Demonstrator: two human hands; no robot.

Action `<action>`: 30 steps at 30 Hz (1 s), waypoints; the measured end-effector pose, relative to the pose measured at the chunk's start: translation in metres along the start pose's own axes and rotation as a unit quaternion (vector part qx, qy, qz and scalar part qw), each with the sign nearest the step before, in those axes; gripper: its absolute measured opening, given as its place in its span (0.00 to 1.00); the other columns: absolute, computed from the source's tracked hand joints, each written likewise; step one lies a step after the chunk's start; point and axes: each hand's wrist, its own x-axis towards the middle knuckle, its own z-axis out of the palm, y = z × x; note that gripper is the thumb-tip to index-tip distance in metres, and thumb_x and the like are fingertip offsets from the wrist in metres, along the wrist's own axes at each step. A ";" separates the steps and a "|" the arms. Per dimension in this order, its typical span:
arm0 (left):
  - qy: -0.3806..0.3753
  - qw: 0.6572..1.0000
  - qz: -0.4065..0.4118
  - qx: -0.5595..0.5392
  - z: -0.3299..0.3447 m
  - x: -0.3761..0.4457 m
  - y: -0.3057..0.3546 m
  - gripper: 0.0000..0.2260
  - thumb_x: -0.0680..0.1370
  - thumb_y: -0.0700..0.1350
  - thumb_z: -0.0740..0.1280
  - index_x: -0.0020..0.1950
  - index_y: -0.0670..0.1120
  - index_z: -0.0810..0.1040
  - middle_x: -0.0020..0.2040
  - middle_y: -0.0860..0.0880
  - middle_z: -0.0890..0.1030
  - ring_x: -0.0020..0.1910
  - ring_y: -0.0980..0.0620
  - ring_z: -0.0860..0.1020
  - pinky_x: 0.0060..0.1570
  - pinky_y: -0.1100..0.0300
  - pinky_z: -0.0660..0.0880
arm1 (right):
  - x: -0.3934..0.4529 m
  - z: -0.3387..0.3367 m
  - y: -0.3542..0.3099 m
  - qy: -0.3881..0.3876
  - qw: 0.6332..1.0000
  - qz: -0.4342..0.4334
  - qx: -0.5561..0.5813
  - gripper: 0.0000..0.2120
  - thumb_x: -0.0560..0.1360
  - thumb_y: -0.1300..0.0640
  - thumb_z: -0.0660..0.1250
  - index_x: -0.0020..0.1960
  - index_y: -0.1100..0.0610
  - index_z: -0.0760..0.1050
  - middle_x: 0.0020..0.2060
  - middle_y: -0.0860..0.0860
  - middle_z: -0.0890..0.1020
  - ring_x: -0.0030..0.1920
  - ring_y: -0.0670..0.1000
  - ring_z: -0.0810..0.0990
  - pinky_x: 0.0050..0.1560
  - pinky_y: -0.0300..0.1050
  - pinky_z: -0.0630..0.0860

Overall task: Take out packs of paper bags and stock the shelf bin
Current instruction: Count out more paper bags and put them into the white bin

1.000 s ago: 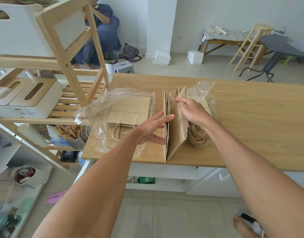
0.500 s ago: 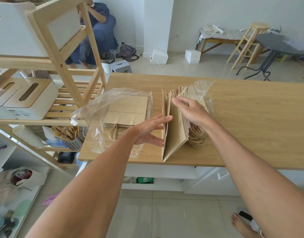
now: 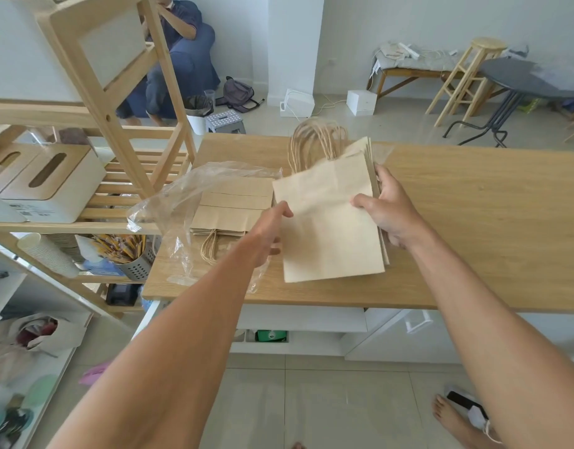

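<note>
A bare foot (image 3: 454, 422) was seen on the tiled floor at 5 o'clock, nearest the camera. Two bare forearms were extended from the bottom edge toward the wooden bench (image 3: 473, 222).

A stack of paper bags (image 3: 328, 222) was held above the bench near its front edge, tilted so that a flat face was turned toward the camera and the twisted paper handles (image 3: 315, 140) were pointed away, toward 12 o'clock. The right hand (image 3: 386, 209) was closed on the stack's right edge, the thumb pressed on the front face and the fingers wrapped behind: its grip was pinching the stack. The left hand (image 3: 266, 234) was placed at the stack's left edge, the thumb laid on the front face; the fingers were hidden behind the paper, so it could not be told whether that grip was closed.

Just to the left, at 10 o'clock from the stack, a second pack of bags (image 3: 234, 209) was lying flat on the bench, partly inside a crumpled clear plastic wrapper (image 3: 175, 205). More clear plastic (image 3: 381, 152) was visible behind the held stack.

At 9 o'clock a wooden shelf unit (image 3: 94, 92) was standing beside the bench, with white bins (image 3: 52, 186) on its slatted shelf and a larger white bin (image 3: 16, 50) on the shelf above.

At 11 o'clock, far back, a seated person (image 3: 178, 59) was seen against the wall.
</note>
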 end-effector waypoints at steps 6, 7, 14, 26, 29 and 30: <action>0.013 0.993 0.101 -0.066 -0.009 -0.008 0.014 0.21 0.77 0.41 0.63 0.71 0.46 0.75 0.56 0.46 0.83 0.50 0.47 0.81 0.42 0.56 0.78 | -0.023 0.010 0.020 0.043 0.996 -0.082 0.018 0.29 0.75 0.63 0.72 0.72 0.49 0.66 0.58 0.47 0.84 0.58 0.48 0.85 0.64 0.59 0.80; 0.029 0.990 0.129 -0.056 -0.008 -0.012 0.012 0.19 0.80 0.39 0.62 0.70 0.49 0.74 0.56 0.48 0.82 0.51 0.49 0.79 0.44 0.56 0.77 | -0.025 0.013 0.026 0.046 0.995 -0.086 0.004 0.29 0.76 0.64 0.72 0.73 0.52 0.65 0.58 0.46 0.84 0.58 0.46 0.84 0.65 0.58 0.79; 0.091 0.977 0.185 -0.059 0.002 -0.018 -0.037 0.17 0.80 0.36 0.60 0.62 0.56 0.73 0.56 0.50 0.80 0.54 0.52 0.76 0.52 0.56 0.74 | -0.048 0.037 0.067 0.032 0.991 -0.110 -0.062 0.31 0.78 0.62 0.72 0.77 0.56 0.62 0.65 0.47 0.79 0.66 0.44 0.78 0.72 0.45 0.72; 0.090 0.962 0.250 0.068 -0.009 -0.020 -0.071 0.29 0.82 0.50 0.59 0.84 0.53 0.58 0.75 0.49 0.74 0.74 0.51 0.73 0.76 0.44 0.70 | -0.070 0.040 0.098 -0.030 0.992 -0.098 -0.077 0.21 0.86 0.53 0.63 0.77 0.48 0.65 0.66 0.44 0.80 0.67 0.45 0.79 0.71 0.50 0.74; 0.072 0.958 0.269 0.075 -0.019 -0.028 -0.070 0.30 0.84 0.54 0.61 0.85 0.53 0.55 0.77 0.48 0.73 0.75 0.52 0.73 0.75 0.44 0.71 | -0.076 0.036 0.086 -0.023 0.993 -0.099 -0.064 0.20 0.85 0.54 0.64 0.77 0.52 0.68 0.64 0.41 0.81 0.66 0.42 0.80 0.72 0.53 0.75; 0.062 0.957 0.274 0.070 -0.024 -0.035 -0.066 0.30 0.85 0.53 0.63 0.85 0.53 0.55 0.74 0.48 0.76 0.71 0.54 0.77 0.72 0.46 0.75 | -0.078 0.035 0.080 -0.019 0.994 -0.099 -0.049 0.18 0.85 0.56 0.65 0.74 0.51 0.71 0.63 0.42 0.82 0.65 0.43 0.81 0.71 0.54 0.75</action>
